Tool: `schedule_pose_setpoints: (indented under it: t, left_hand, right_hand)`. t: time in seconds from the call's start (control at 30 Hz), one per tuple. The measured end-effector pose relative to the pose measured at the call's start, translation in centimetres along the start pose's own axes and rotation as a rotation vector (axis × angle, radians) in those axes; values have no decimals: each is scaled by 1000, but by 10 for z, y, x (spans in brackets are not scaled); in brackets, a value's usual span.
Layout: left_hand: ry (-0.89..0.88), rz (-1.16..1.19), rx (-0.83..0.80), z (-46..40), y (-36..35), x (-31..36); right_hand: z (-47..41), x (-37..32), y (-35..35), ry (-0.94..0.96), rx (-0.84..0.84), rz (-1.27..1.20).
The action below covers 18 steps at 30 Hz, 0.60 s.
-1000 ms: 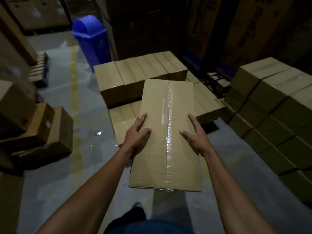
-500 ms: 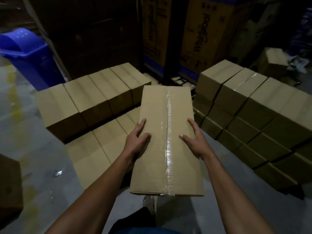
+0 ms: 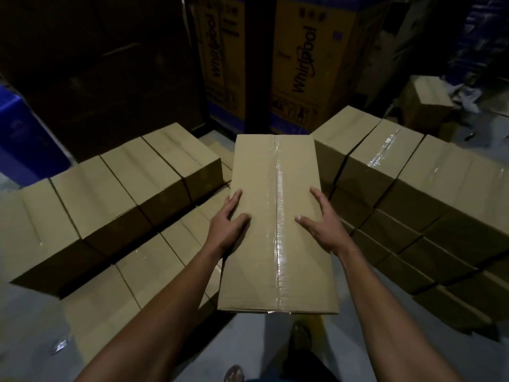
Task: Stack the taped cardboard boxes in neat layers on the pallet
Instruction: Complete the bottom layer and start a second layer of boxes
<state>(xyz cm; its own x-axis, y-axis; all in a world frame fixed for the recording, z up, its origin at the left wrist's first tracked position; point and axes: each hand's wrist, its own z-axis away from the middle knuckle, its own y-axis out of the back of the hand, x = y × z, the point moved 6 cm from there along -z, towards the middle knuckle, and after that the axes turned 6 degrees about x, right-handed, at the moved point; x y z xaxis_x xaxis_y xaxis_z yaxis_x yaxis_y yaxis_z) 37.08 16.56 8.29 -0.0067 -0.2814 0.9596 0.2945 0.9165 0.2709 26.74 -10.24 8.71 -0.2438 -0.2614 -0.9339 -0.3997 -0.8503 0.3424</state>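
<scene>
I carry a long taped cardboard box (image 3: 271, 274) lengthwise in front of me, a clear tape strip running down its top. My left hand (image 3: 228, 224) grips its left edge, thumb on top. On the opposite edge, my right hand (image 3: 322, 224) grips the same way. To the left, a row of similar boxes (image 3: 124, 183) rests on a lower layer of boxes (image 3: 154, 260). A taller stack of taped boxes (image 3: 413, 172) stands to the right. No pallet shows under either stack.
Tall Whirlpool cartons (image 3: 303, 59) stand behind the stacks. A blue bin (image 3: 19, 133) sits at the far left, and a loose box (image 3: 424, 103) at the back right. Grey floor runs between the two stacks, with my feet (image 3: 300, 334) on it.
I have turned right and stepped closer with the box. The left stack and blue bin slid left, and the right stack came nearer. Both hands kept their grip.
</scene>
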Motion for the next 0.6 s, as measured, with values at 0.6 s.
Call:
schedule_pose_setpoints:
  t: [0.6]
  left_hand:
    - [78, -12, 239, -231, -159, 55]
  right_hand:
    - [-318, 2, 106, 103, -218, 36]
